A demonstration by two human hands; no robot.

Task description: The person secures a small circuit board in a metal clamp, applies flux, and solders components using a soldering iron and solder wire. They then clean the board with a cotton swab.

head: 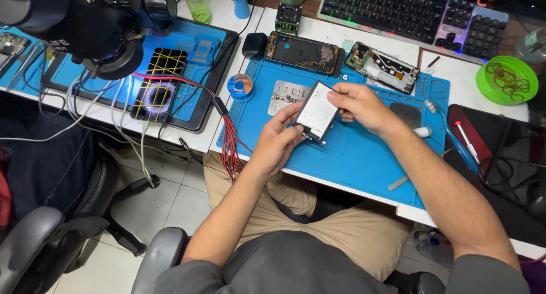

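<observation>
A flat rectangular phone battery point(316, 111), white on its face with a dark edge, is held tilted above the blue work mat point(364, 157). My left hand point(277, 140) grips its lower left edge and my right hand point(360, 105) holds its upper right edge. At the mat's far edge lie two opened phone bodies: a black one point(301, 52) and a second one with its circuit board exposed point(382, 66). A grey metal plate point(287, 95) lies on the mat just left of the battery.
A microscope point(85, 27) hangs over a second blue mat with a gridded black pad point(161, 83) at left. A red wire bundle point(230, 146) drapes over the table's front edge. Solder spool point(240, 86), keyboard point(398, 12), green bowl point(506, 79), red-handled tool point(469, 143), and office chair point(34, 237) are nearby.
</observation>
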